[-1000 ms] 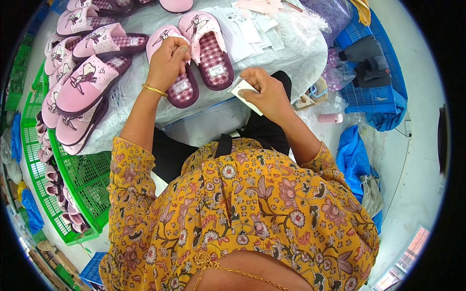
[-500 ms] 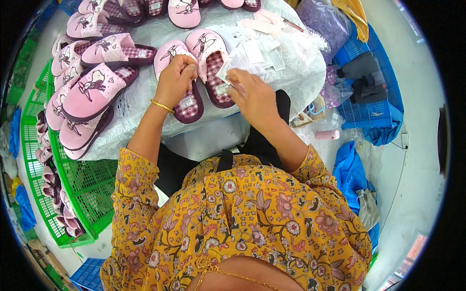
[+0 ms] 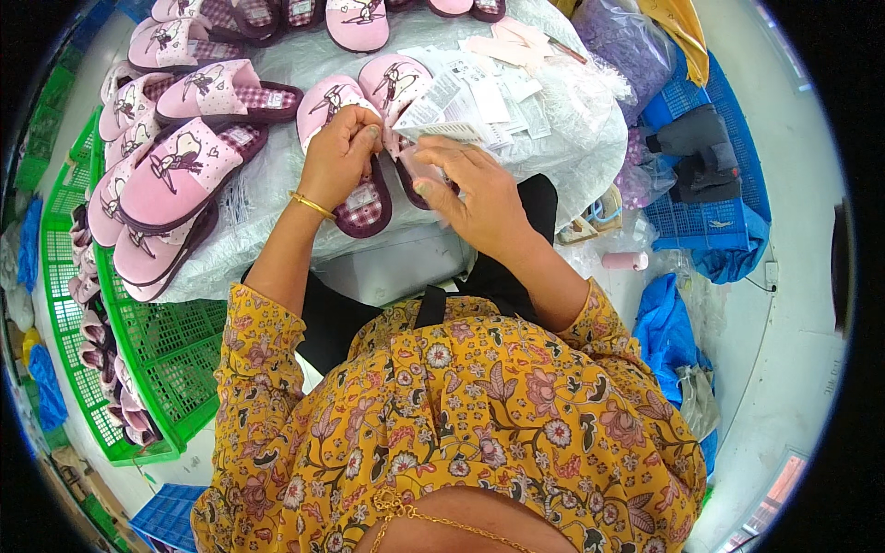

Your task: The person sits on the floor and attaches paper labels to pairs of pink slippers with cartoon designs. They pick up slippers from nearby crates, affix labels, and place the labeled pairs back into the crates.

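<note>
A pair of pink slippers lies side by side in front of me, each with a cartoon print and a plaid insole: the left slipper (image 3: 364, 205) and the right slipper (image 3: 392, 81). My left hand (image 3: 343, 155) is closed in a pinch over the left slipper, near where the two meet; what it pinches is hidden. Over the right slipper's insole is my right hand (image 3: 475, 189), slightly blurred, with its thumb and fingers apart. Just above its fingers, a white printed paper tag (image 3: 447, 129) lies against the right slipper's upper.
More pink slippers (image 3: 180, 175) crowd the left and far side of the plastic-wrapped table (image 3: 267, 175). Loose paper tags (image 3: 493, 101) are scattered at the right. Green crates (image 3: 171, 341) stand at the left, a blue basket (image 3: 751, 175) at the right.
My right hand has shifted slightly down, and its thumb and fingers have spread. The tag has turned and now lies above the fingers. My left hand keeps its pinch in nearly the same place.
</note>
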`<action>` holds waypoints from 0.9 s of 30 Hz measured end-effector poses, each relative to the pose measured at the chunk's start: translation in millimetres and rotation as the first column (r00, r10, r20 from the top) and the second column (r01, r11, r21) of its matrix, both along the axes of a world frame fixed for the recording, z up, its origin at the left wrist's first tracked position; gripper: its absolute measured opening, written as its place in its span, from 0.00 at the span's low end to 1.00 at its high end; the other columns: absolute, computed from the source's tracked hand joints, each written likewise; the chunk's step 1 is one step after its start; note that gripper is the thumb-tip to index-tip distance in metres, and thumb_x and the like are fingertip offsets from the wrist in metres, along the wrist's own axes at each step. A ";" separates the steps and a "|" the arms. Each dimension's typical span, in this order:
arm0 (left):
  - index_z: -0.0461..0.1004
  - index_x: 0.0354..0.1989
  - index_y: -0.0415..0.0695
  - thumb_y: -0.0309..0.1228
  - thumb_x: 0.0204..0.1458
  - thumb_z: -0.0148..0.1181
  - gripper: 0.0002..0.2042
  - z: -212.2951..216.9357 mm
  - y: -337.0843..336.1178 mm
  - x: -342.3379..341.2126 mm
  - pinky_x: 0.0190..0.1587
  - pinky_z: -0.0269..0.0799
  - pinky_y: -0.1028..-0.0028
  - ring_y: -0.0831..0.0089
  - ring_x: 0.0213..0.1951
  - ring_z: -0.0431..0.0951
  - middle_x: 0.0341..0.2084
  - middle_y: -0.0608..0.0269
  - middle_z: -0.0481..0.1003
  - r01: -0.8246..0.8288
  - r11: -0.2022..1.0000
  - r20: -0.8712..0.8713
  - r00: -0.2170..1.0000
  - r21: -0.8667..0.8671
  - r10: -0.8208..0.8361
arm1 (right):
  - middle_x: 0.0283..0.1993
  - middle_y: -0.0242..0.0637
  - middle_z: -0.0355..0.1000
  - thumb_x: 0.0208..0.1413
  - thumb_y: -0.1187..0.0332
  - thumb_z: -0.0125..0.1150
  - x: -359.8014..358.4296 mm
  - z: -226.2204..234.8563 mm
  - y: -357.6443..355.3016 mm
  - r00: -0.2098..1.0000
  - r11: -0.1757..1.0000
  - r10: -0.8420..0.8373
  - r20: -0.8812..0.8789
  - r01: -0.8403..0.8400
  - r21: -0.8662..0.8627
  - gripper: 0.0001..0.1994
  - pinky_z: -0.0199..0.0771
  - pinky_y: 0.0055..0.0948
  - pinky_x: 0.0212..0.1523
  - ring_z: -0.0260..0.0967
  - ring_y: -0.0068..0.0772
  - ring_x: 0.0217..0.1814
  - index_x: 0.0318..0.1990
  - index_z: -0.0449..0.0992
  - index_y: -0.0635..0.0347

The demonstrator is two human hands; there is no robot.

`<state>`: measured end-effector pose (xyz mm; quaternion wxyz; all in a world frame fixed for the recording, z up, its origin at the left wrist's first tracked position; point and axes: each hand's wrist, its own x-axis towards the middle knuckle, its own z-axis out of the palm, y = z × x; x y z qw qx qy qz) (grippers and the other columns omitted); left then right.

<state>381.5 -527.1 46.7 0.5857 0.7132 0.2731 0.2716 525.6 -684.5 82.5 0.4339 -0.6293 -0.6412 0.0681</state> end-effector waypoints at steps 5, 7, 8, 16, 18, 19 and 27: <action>0.68 0.37 0.41 0.26 0.59 0.47 0.04 -0.7 -0.7 -1.0 0.22 0.61 0.84 0.86 0.18 0.64 0.24 0.68 0.70 -0.008 1.000 -0.003 1.000 0.008 0.008 | 0.43 0.42 0.73 0.53 0.69 0.59 5.1 9.3 6.8 0.991 0.978 -0.003 -0.135 -0.025 -0.207 0.12 0.72 0.30 0.40 0.72 0.40 0.38 0.45 0.74 0.60; 0.68 0.36 0.41 0.26 0.58 0.48 0.04 1.4 -1.2 -1.3 0.22 0.62 0.83 0.85 0.18 0.64 0.23 0.68 0.71 -0.016 1.000 -0.007 1.000 0.011 0.016 | 0.41 0.42 0.73 0.51 0.70 0.59 6.0 7.0 12.2 0.999 0.976 -0.025 -0.047 0.014 -0.219 0.13 0.72 0.31 0.38 0.72 0.41 0.36 0.45 0.75 0.59; 0.69 0.36 0.41 0.27 0.57 0.48 0.04 -0.2 -0.8 -0.8 0.21 0.62 0.82 0.85 0.18 0.65 0.23 0.68 0.71 -0.016 1.000 0.002 1.000 0.015 0.016 | 0.40 0.42 0.73 0.50 0.71 0.60 6.9 3.4 14.0 1.000 0.981 -0.025 -0.005 0.024 -0.195 0.12 0.72 0.32 0.37 0.72 0.41 0.35 0.44 0.75 0.58; 0.71 0.40 0.42 0.26 0.55 0.51 0.06 7.4 -9.0 -9.6 0.27 0.69 0.76 0.78 0.20 0.71 0.24 0.63 0.75 -0.019 0.993 -0.120 0.992 0.120 0.033 | 0.36 0.37 0.73 0.48 0.70 0.61 5.7 -7.7 24.8 0.982 0.982 -0.033 0.184 0.067 -0.179 0.09 0.72 0.35 0.35 0.72 0.42 0.34 0.39 0.77 0.54; 0.70 0.39 0.40 0.26 0.56 0.49 0.06 8.8 -11.2 -11.6 0.27 0.68 0.78 0.80 0.21 0.70 0.24 0.66 0.73 -0.009 0.988 -0.141 0.989 0.157 0.031 | 0.35 0.35 0.72 0.48 0.69 0.61 3.0 -9.7 26.3 0.976 0.982 -0.053 0.213 0.090 -0.168 0.09 0.72 0.35 0.35 0.72 0.41 0.34 0.39 0.78 0.52; 0.70 0.39 0.40 0.26 0.56 0.49 0.06 9.1 -11.5 -12.1 0.27 0.68 0.80 0.82 0.21 0.70 0.24 0.67 0.72 -0.002 0.984 -0.152 0.988 0.176 0.030 | 0.35 0.35 0.72 0.48 0.69 0.61 1.6 -10.5 26.9 0.972 0.981 -0.064 0.227 0.103 -0.163 0.09 0.72 0.35 0.35 0.72 0.41 0.34 0.38 0.78 0.52; 0.70 0.41 0.40 0.26 0.56 0.50 0.07 11.3 -11.5 -16.1 0.28 0.69 0.79 0.81 0.22 0.71 0.25 0.66 0.74 -0.006 0.986 -0.153 0.988 0.168 0.032 | 0.31 0.34 0.70 0.48 0.66 0.61 -7.3 -13.1 33.0 0.932 0.990 -0.039 0.360 0.084 -0.109 0.08 0.72 0.36 0.35 0.71 0.38 0.35 0.37 0.79 0.49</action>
